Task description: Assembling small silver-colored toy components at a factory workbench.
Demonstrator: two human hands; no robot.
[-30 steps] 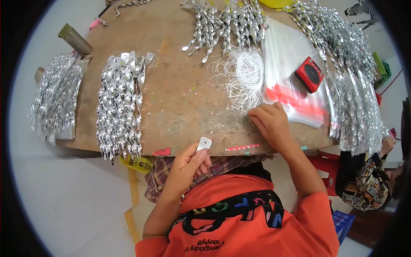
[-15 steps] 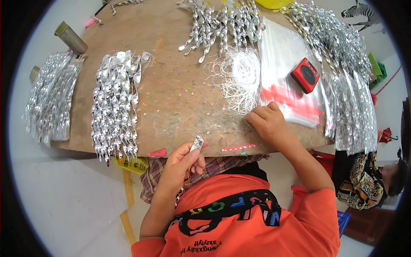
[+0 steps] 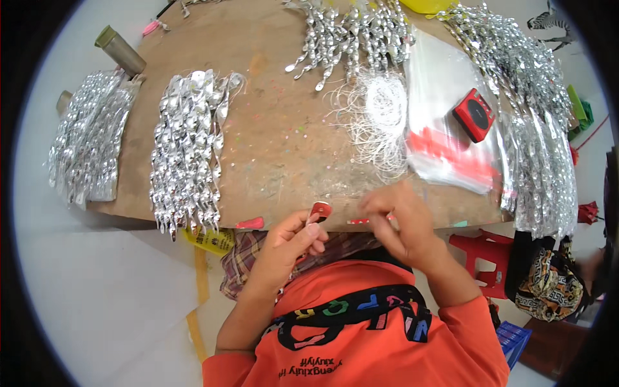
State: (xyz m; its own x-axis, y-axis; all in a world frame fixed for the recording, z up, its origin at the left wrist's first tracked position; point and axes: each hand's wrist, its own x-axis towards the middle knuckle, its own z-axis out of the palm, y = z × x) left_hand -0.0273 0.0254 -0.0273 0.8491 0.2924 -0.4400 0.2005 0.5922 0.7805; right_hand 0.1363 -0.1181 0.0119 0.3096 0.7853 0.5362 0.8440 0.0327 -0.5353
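Note:
My left hand [image 3: 290, 240] is above the table's near edge, thumb and fingers pinching a shiny foil strip [image 3: 320, 209]. The strip's rounded end sticks up and reflects red; a twisted part hangs below the hand toward my lap. My right hand [image 3: 406, 222] is to the right of it, apart from the strip, fingers bent and blurred by motion. Whether it holds a thread I cannot make out. Beyond it lies a loose coil of white string [image 3: 385, 106]. Left of my hands, a bundle of twisted silver strips [image 3: 188, 145] hangs partly over the near edge.
More silver strips [image 3: 348, 32] lie at the back, with packed bundles at the left [image 3: 90, 138] and right [image 3: 538, 161]. Clear plastic bags [image 3: 438, 71] lie under a red speaker-like device [image 3: 474, 115]. A metal cylinder [image 3: 121, 51] is at the far left; a red stool [image 3: 480, 258] stands below.
My right hand has left the white string and moved down toward my left hand. My left hand still pinches the foil strip, whose end has tilted. The whole view has shifted slightly.

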